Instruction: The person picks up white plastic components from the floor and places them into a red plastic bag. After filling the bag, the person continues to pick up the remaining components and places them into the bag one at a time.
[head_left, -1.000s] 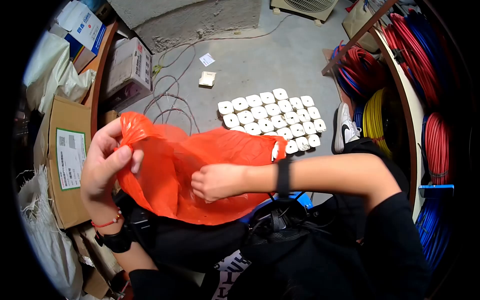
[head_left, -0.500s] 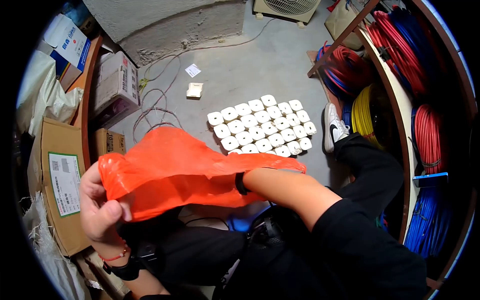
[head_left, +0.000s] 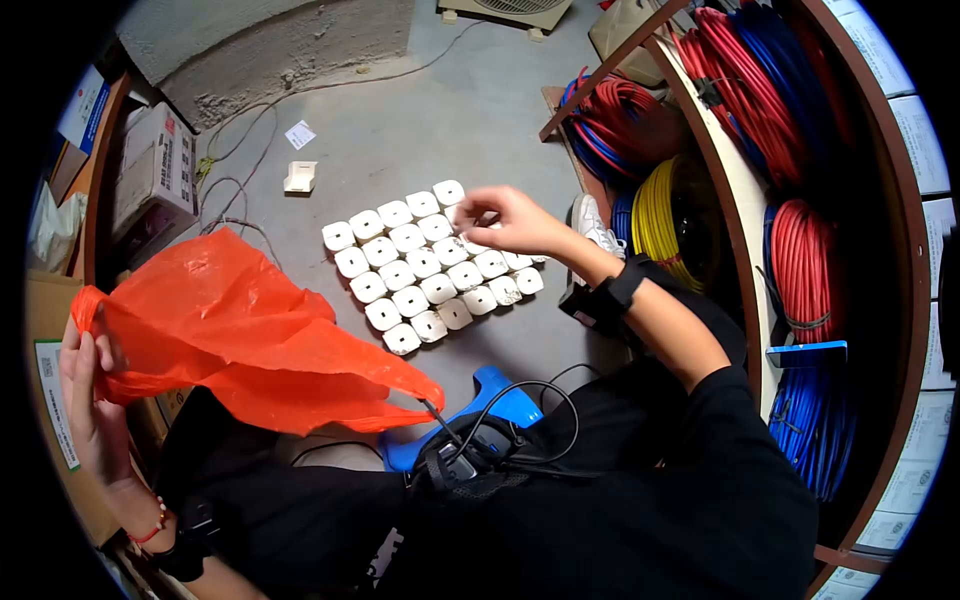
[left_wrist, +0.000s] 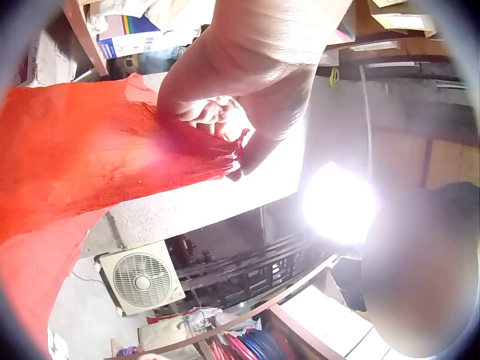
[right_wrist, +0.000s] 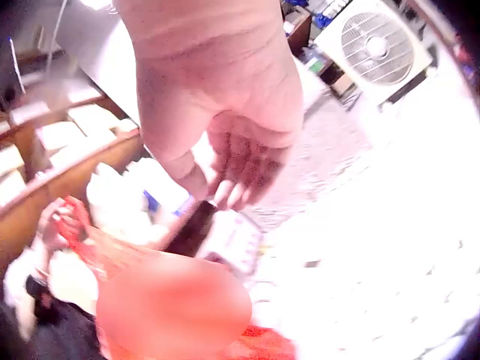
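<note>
My left hand grips the gathered edge of a thin red plastic bag at the far left of the head view. In the left wrist view its fingers bunch the bag's plastic. The bag spreads limply rightward over the lap, toward a blue object. My right hand hovers over the far right of a block of small white rounded-square pieces, covering some of them. Each piece has a dark slot on top, and they stand in rows on the floor. In the right wrist view the fingers bend loosely, with nothing between them.
On the right, a shelf carries red, blue and yellow cable coils. Cartons line the left side. A loose cable, a cream piece and a paper slip lie on the floor. A white shoe stands near the pieces.
My right hand has come out of the red bag and moved right and forward over the white pieces. The left hand still holds the bag, which now hangs farther left in view.
</note>
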